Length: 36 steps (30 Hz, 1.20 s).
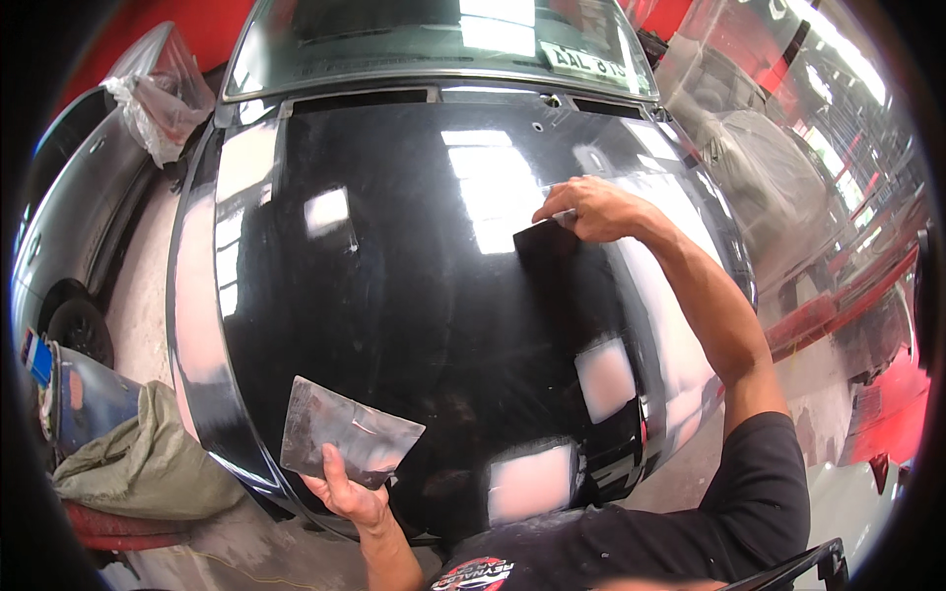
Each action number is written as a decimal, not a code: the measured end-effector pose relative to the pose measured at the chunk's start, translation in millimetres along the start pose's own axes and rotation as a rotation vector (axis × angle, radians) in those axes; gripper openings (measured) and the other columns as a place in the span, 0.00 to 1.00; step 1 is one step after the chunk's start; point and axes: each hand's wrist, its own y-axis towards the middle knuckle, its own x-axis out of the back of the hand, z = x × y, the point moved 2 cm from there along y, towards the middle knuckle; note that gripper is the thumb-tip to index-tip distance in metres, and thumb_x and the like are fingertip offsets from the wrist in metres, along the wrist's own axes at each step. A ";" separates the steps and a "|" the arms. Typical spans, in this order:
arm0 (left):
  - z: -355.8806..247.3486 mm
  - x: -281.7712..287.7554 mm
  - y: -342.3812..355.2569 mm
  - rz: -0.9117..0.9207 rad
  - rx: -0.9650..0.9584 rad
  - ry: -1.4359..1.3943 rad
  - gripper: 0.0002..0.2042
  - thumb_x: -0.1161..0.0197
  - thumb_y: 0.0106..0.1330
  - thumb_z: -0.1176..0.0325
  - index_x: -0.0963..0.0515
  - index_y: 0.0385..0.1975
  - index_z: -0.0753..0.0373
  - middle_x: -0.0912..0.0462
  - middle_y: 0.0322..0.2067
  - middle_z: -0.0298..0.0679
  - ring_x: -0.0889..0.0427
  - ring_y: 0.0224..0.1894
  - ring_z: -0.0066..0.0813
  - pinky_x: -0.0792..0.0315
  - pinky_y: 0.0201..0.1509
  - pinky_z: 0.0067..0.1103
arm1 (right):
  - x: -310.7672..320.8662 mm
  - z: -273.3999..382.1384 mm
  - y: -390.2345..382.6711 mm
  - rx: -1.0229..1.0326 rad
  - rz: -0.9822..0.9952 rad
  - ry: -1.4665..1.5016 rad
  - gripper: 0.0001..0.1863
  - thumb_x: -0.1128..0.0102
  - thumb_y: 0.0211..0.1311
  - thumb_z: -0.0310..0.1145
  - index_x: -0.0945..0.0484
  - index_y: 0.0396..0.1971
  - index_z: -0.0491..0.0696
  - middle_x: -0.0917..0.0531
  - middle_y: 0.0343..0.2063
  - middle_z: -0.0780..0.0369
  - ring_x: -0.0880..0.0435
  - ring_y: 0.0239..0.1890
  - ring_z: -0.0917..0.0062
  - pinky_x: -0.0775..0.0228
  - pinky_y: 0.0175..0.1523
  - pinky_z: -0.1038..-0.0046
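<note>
In front of me is the black hood (414, 266) of a car, with several pale pink filler patches (606, 379) on it. My left hand (350, 497) grips a flat grey mixing board (345, 433) by its lower edge, thumb on top, over the hood's near left part. Its face is smeared with whitish and pink paste. Farther off, my right hand (603, 209) pinches a thin flat putty spreader (562, 219) at the hood's right half. A dark shape below the spreader merges with the hood's reflection, so its edge against the surface is hard to make out.
The windshield (394, 44) rises at the far end. A grey car (89, 177) stands at left, partly under clear plastic. Near it are a blue drum (94, 394) and an olive cloth sack (153, 458). A plastic-covered vehicle (759, 177) is at right.
</note>
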 end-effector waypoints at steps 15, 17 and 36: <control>-14.8 -16.2 0.7 -0.082 0.112 0.061 0.23 0.40 0.68 0.65 0.31 0.62 0.63 0.25 0.57 0.42 0.24 0.56 0.39 0.27 0.59 0.35 | -33.1 42.8 -310.7 -0.339 -1.223 0.360 0.19 0.47 0.65 0.18 0.22 0.56 0.40 0.20 0.53 0.59 0.20 0.53 0.73 0.32 0.58 0.75; -17.9 -21.1 -2.7 -0.091 0.287 -0.087 0.20 0.41 0.69 0.64 0.29 0.59 0.62 0.21 0.52 0.41 0.20 0.51 0.37 0.24 0.55 0.34 | -67.8 38.0 -352.8 -0.466 -1.320 0.518 0.19 0.48 0.67 0.18 0.22 0.57 0.40 0.21 0.55 0.61 0.23 0.56 0.75 0.35 0.61 0.76; 8.7 -133.6 -147.8 0.582 0.609 0.117 0.15 0.42 0.72 0.73 0.30 0.57 0.65 0.20 0.48 0.40 0.19 0.48 0.29 0.23 0.55 0.28 | -144.5 164.9 -334.7 0.443 -0.769 0.055 0.30 0.39 0.63 0.46 0.32 0.66 0.72 0.31 0.61 0.64 0.34 0.62 0.59 0.38 0.65 0.46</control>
